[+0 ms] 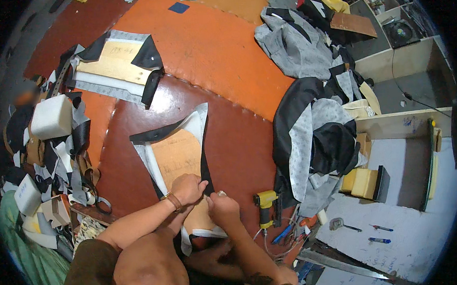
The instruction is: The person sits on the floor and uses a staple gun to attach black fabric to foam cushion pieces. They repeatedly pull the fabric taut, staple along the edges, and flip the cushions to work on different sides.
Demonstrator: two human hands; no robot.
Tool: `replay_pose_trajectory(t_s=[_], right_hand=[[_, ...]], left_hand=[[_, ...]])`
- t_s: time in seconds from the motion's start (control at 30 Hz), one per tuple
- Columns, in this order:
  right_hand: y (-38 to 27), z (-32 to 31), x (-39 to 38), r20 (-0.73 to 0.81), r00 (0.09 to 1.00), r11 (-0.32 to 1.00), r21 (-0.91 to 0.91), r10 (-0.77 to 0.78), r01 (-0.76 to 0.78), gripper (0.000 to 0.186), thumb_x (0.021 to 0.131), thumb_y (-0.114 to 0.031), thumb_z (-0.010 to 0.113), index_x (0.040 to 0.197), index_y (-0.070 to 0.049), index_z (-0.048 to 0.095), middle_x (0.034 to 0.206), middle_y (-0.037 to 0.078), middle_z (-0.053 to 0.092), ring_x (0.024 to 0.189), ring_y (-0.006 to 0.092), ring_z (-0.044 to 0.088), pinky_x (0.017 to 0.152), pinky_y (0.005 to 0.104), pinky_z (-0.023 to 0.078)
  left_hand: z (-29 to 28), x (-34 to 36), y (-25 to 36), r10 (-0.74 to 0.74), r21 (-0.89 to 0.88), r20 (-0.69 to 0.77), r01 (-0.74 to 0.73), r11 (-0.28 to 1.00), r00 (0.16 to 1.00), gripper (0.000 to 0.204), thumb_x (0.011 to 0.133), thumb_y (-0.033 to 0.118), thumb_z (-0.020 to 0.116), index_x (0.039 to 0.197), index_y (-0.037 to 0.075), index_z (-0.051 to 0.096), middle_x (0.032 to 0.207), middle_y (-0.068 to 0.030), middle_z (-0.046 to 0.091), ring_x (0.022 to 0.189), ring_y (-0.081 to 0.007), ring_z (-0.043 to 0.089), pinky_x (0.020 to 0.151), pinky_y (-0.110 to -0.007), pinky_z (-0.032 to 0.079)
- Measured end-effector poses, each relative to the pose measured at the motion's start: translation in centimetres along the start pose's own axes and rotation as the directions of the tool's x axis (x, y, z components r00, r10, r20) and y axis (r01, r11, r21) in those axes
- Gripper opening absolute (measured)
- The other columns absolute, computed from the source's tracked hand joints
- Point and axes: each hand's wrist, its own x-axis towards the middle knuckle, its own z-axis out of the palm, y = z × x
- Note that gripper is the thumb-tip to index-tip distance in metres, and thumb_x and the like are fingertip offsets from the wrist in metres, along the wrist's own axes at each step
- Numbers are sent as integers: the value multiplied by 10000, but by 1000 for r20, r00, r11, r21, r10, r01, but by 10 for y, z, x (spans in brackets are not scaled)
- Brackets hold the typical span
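Note:
In front of me lies a tan board (177, 157), narrowing toward my body, with white padding and a black cover (205, 166) with a pale backing folded around its edges. My left hand (187, 189), a brown band at its wrist, rests closed over the board with its thumb against the cover's right edge. Just to its right, my right hand (224, 210) is closed at the same edge, knuckles up. Both hands seem to grip the cover, though the fingertips are hidden. A small shiny thing shows at the top of my right hand, too small to name.
A yellow and black pneumatic stapler (266, 208) with a hose stands right of my right hand, near pliers and loose tools. Another covered board (114, 61) lies far left. Scraps and a white foam block (52, 117) line the left; black-grey fabric (318, 149) piles up right.

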Motion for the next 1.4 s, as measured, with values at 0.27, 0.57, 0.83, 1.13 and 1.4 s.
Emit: replay_pose_trajectory(t_s=[0.27,0.57,0.83,1.13,1.4], right_hand=[[133,-24,-45,-138,628,632,-23,766,-775,727,873,-169,686,1523,14,416,1199,334,655,1170,468,629,1022,539,498],[184,4,-81,171,726,696,210,666,-687,1079,872,-377,770,1626,64,136,1384,374,591,1267,478,612,1095,474,468],[113,-90,-17,262,927,960,12,266,-279,520,799,-205,826,1288,-104,680,1096,176,734,1114,381,690,961,481,530],[27,-99,68,509,830,902,-213,-226,377,631,718,-195,862,1323,-272,702,1080,94,736,1075,304,685,996,596,441],[6,-89,86,517,830,941,-123,-211,316,595,680,-151,846,1261,-210,730,1045,129,739,1095,345,688,936,549,452]], left_hand=[[-3,7,-6,-80,172,13,77,982,997,433,990,476,612,901,94,797,898,-183,763,894,-409,731,801,-520,558],[-23,7,1,-200,105,128,187,977,971,347,966,388,693,977,59,801,1036,-193,767,1014,-377,735,867,-462,566],[-11,7,-11,-104,120,-77,113,986,992,341,911,383,739,922,45,780,971,-203,761,956,-374,741,819,-471,561],[-18,4,-20,-128,77,-157,141,987,979,175,867,190,690,913,46,778,904,-189,774,863,-339,770,773,-445,597],[-18,5,-26,-130,68,-145,141,988,981,247,804,228,754,980,55,749,909,-191,765,881,-362,755,800,-478,575]])
